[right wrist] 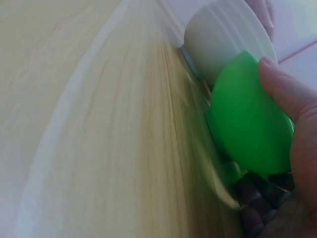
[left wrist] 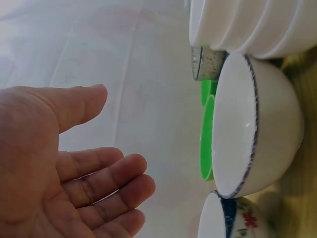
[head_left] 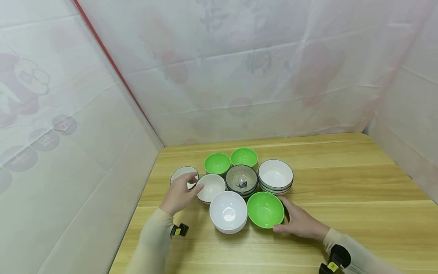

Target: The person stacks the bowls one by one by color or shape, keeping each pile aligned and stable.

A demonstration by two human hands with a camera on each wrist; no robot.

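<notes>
Green bowl (head_left: 265, 209) cupped by right hand (head_left: 301, 222).

Bright even light, soft shadows, wide-angle bending at edges, wrist views blurred close up

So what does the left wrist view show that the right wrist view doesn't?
Only the left wrist view shows the left hand, open and holding nothing, beside a dark-rimmed white bowl and a bowl with a red flower pattern. Only the right wrist view shows the right hand gripping the large green bowl on the wooden table. Both show the white bowl stack.
</notes>
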